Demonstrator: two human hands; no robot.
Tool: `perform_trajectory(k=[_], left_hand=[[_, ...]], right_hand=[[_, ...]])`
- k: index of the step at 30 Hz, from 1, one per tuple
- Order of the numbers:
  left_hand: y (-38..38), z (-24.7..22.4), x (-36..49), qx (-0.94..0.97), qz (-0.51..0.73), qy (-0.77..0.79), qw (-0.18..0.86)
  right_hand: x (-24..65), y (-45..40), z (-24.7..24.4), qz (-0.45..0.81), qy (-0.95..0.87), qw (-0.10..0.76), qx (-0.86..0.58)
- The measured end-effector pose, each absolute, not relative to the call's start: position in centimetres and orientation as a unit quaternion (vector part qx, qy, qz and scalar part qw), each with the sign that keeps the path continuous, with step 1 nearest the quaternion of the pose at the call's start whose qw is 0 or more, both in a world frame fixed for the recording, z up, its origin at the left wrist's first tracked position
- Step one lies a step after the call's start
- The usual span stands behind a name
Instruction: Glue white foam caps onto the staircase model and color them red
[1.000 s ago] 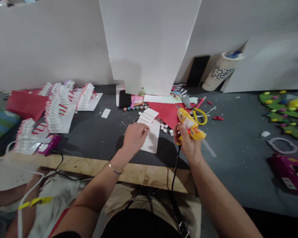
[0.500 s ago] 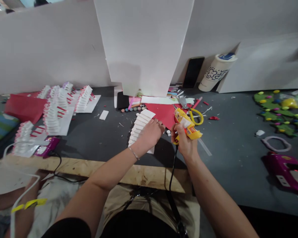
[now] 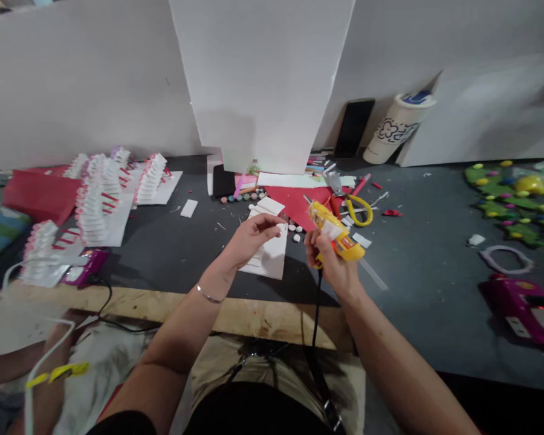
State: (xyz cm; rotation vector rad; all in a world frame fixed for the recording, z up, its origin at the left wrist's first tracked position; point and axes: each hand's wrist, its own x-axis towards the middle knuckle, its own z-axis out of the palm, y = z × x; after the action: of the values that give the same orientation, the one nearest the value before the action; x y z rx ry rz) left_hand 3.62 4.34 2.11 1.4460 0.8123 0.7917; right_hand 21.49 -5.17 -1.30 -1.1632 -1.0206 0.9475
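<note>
- The left hand has its grip pinched on a small white piece, over the white card on the desk.
- The right hand wraps its grip round a yellow glue gun, near yellow-handled scissors.

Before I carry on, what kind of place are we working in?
Probably a craft workshop: the right hand holds a yellow glue gun, yellow-handled scissors lie beside red paper, and small white pieces are scattered about.
</note>
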Motion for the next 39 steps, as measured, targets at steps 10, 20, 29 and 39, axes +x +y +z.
perform_trajectory(k=[10,20,29,39], left_hand=[[4.5,1.8,1.7,0.373,0.408,0.274,0.787],[4.0,1.6,1.1,0.381,0.405,0.272,0.785],[6.4,2.9,-1.4,0.306,0.528,0.316,0.727],[6.2,1.8,-1.2,0.374,0.489,0.293,0.731]], right_hand=[[19.3,-6.2,-1.5,0.327,-0.615,0.544,-0.468],[19.3,-6.6,-2.2,0.315,-0.632,0.536,-0.463],[20.0,-6.9,-3.0,0.409,-0.535,0.564,-0.478],[20.0,-6.8,-2.9,0.413,-0.527,0.559,-0.489]])
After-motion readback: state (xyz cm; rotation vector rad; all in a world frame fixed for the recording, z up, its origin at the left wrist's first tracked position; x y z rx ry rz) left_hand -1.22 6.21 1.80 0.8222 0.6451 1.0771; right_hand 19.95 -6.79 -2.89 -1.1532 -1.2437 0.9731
